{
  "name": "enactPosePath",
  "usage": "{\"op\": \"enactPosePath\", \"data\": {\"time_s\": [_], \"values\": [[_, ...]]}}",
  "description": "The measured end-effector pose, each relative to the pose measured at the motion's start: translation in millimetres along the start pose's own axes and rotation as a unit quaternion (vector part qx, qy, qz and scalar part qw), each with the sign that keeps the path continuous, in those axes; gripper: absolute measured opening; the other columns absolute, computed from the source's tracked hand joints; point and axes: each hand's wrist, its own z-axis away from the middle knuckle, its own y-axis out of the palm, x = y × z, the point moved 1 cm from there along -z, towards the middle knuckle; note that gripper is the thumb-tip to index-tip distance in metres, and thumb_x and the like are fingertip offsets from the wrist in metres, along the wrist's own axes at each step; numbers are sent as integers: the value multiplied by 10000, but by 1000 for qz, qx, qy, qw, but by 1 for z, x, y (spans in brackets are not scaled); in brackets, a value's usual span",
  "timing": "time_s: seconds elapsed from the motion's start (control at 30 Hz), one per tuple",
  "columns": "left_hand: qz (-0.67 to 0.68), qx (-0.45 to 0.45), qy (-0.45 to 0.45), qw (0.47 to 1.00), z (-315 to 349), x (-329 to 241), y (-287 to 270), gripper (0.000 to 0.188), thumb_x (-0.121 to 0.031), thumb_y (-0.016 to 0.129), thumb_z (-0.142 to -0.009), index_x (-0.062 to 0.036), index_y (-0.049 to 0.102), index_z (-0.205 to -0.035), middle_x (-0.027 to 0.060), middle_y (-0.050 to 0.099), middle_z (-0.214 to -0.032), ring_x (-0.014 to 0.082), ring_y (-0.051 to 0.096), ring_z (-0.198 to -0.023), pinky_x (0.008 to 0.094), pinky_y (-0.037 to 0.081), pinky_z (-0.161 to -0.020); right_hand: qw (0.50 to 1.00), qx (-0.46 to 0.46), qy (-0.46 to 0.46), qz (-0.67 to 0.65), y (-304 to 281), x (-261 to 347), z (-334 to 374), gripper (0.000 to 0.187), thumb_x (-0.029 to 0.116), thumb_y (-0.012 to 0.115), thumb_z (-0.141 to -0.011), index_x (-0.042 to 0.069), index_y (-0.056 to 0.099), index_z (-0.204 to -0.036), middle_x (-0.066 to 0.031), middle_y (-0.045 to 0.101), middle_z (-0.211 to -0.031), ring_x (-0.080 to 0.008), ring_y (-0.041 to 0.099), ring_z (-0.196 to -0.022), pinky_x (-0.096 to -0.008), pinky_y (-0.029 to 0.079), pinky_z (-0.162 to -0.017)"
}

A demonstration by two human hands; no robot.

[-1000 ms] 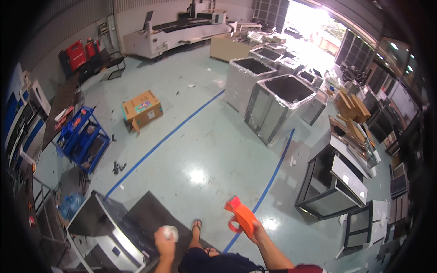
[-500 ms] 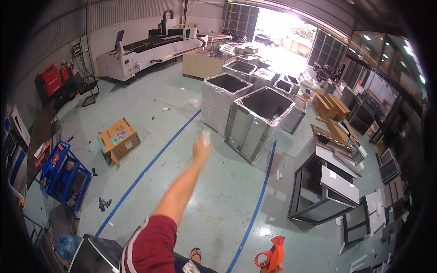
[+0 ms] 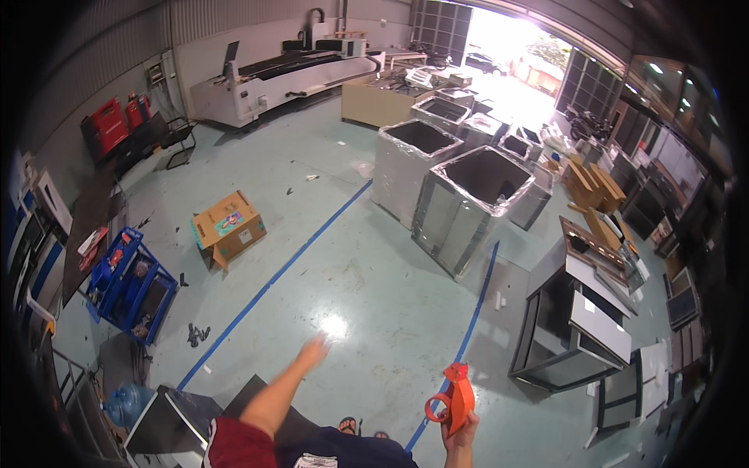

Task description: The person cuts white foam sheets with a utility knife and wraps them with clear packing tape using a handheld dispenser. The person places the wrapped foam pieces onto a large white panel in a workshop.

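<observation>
An orange-red tape dispenser (image 3: 463,399) is gripped in my right hand (image 3: 463,430) at the lower right, held upright over the floor. Its round orange ring points to the left. My left hand (image 3: 314,351) reaches out over the green floor at lower centre, smeared by motion. I cannot make out its fingers or anything in them. A bright glare spot lies on the floor just beyond it. Ahead stand tall grey box-shaped cabinets (image 3: 460,222) with open tops, wrapped in clear film.
Blue tape lines (image 3: 273,288) cross the floor. At left are a cardboard box (image 3: 230,230), a blue tool cart (image 3: 133,285) and a water bottle (image 3: 129,405). A dark panel (image 3: 257,398) lies near my left arm. Metal frames (image 3: 573,335) stand at right; a large machine (image 3: 273,86) is behind.
My left arm has drawn back from its outstretched reach, down and to the left. My right hand has risen further into view with the tape dispenser. The whole view has shifted slightly.
</observation>
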Motion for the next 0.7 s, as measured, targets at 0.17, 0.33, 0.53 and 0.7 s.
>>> {"op": "enactPosePath", "data": {"time_s": [0.17,0.33,0.53,0.7], "values": [[30,212,-535,817,414,165,71,541,-379,564,-996,-92,505,-1451,252,577,-1384,423,562,-1273,478,465,-1056,990,89,100,53,9,1,-56,643,471,620,-885,26,563,-1345,-136,688,-1125,-274,673,-889,-425,533,-850],[177,79,-644,740,521,75,104,501,-375,572,-984,-73,545,-1383,245,609,-1319,414,590,-1228,473,483,-1029,945,169,260,107,9,-44,-127,588,415,593,-939,9,555,-1362,-159,672,-1219,-282,669,-1007,-430,524,-931],[328,-44,-584,742,547,-38,180,461,-369,581,-970,-50,594,-1302,236,648,-1240,404,625,-1173,467,503,-996,817,377,331,284,80,-126,-145,454,314,578,-1003,-77,622,-1228,-161,724,-1118,-229,701,-973,-374,543,-893],[405,-120,-609,671,627,-113,239,436,-365,589,-958,-30,635,-1234,228,680,-1174,396,653,-1128,462,521,-968,774,459,364,241,133,-182,-20,460,313,611,-993,-89,622,-1215,-159,718,-1125,-215,703,-992,-357,536,-912]]}}
